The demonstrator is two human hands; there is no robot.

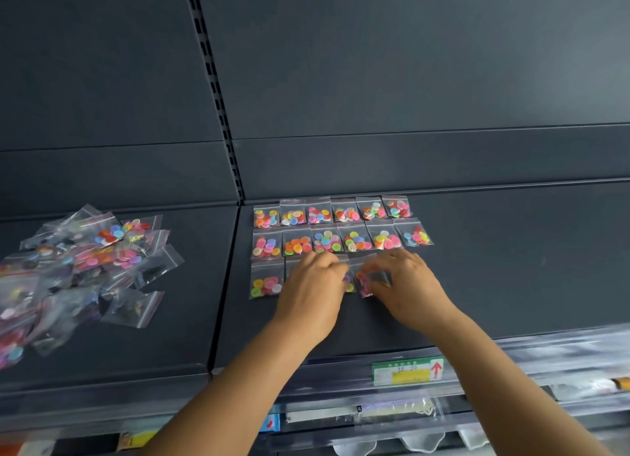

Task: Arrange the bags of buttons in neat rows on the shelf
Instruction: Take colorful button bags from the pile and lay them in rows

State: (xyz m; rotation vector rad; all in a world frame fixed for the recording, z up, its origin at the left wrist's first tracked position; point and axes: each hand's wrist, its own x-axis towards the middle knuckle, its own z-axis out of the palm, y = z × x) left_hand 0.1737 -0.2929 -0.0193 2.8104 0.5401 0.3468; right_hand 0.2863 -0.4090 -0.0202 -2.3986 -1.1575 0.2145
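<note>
Small clear bags of coloured buttons lie in rows on the dark shelf (494, 268). The back row (332, 212) and the second row (341, 242) each hold several bags side by side. The front row starts with one bag (267, 281) at the left. My right hand (405, 285) pinches a bag of pink buttons (365, 281) that lies on the shelf in the front row. Beside it, my left hand (312, 292) rests with curled fingers on the neighbouring bags, hiding most of them. A loose heap of unsorted button bags (81, 271) covers the left shelf section.
A dark back panel with a slotted upright (218, 91) rises behind the shelf. A green and yellow price label (407, 370) sits on the shelf's front rail. Lower shelves with packaged goods show at the bottom edge. Bare shelf surface stretches to the right of the rows.
</note>
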